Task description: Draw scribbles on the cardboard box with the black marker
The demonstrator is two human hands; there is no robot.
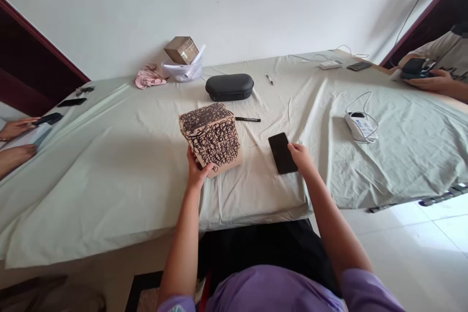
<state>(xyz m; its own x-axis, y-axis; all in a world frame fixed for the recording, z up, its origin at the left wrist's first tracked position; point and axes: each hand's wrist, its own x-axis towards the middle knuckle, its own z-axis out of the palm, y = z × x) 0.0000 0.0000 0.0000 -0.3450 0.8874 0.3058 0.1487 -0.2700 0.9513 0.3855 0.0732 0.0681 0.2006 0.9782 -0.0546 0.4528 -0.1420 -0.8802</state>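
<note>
— Where are the hands?
— The left hand [196, 171], arm stretched forward, has its fingers clamped on the scribbled box [212, 137], mid-surface. The right hand [300, 156] rests, fingers together, on the phone [282, 153].

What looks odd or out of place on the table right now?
The cardboard box under the left hand is tilted up on one edge, and its visible faces are covered in black scribbled loops. The right hand touches a dark phone lying flat. Nothing looks spilled or broken.
</note>
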